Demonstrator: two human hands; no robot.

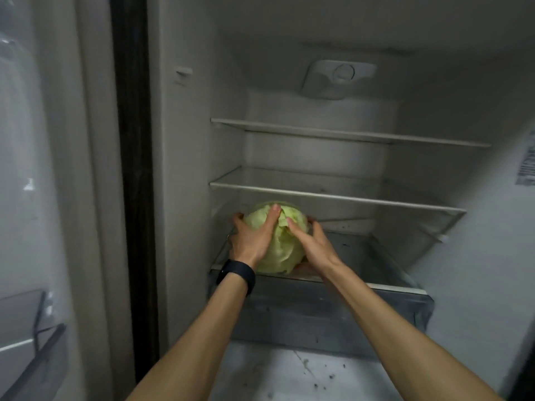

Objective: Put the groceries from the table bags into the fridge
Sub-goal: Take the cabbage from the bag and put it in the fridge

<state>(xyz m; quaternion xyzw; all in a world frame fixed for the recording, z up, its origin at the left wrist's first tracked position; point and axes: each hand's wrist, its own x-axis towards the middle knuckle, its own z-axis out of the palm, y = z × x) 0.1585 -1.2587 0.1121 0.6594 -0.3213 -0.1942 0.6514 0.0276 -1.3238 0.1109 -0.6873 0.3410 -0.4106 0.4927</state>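
A pale green cabbage [279,244] sits at the left end of the fridge's lowest glass shelf [362,256], just under the middle shelf [333,196]. My left hand [252,238], with a dark band at the wrist, wraps round its left side, fingers curled over the top. My right hand [311,241] holds its right side, fingers curled over the leaves. The cabbage's underside and back are hidden.
The open fridge has an upper glass shelf [347,134] and a thermostat housing [337,78] at the top. A drawer front [318,314] lies below the cabbage. The door [29,198] with its bin [26,342] stands at the left.
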